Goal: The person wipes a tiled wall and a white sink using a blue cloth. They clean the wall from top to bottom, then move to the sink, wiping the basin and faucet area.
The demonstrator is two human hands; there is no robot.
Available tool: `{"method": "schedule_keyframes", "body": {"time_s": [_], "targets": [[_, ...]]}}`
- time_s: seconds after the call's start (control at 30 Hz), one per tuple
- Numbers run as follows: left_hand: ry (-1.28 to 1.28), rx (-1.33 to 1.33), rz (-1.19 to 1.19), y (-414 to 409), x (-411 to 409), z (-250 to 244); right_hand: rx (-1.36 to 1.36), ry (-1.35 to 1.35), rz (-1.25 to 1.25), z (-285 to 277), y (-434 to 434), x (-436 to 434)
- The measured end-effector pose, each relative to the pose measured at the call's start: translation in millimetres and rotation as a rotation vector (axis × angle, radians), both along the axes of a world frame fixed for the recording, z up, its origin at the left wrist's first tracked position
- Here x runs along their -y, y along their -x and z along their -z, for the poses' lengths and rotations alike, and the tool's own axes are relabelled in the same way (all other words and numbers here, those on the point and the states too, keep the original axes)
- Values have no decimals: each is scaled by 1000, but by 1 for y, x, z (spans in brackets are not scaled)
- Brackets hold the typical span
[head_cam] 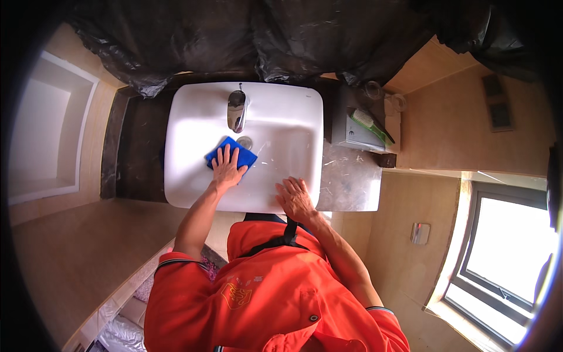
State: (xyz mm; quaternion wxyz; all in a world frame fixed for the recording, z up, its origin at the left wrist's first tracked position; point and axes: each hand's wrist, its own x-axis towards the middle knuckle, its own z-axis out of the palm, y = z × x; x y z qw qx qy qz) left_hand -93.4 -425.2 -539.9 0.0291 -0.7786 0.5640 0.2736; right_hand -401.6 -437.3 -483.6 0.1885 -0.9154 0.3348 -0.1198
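Note:
A white ceramic washbasin [288, 141] lies before me, with a chrome faucet [237, 110] at its back and a round metal drain [244, 142] below the spout. My left hand [226, 170] presses a folded blue cloth [243, 159] onto the basin floor, left of and in front of the drain, its fingers spread over the cloth. Near the basin's front right rim is my right hand [297, 199], palm down with fingers slightly apart and nothing held. Small water marks show on the basin floor between the hands.
A dark stone counter [347, 185] surrounds the basin. On its right stand a grey box [345, 127] and a green-handled brush [371, 125]. Black plastic sheeting [211, 35] hangs behind. A wall niche [44, 127] is left, a window [506, 237] right.

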Motion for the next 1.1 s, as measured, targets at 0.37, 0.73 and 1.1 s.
{"method": "schedule_keyframes", "body": {"time_s": [0.37, 0.73, 1.1], "targets": [[126, -99, 247, 41, 31, 19, -80, -52, -30, 0, -11, -3], [-207, -202, 292, -4, -24, -56, -72, -29, -34, 7, -6, -4], [76, 36, 114, 57, -52, -70, 23, -27, -59, 13, -4, 0]]}}
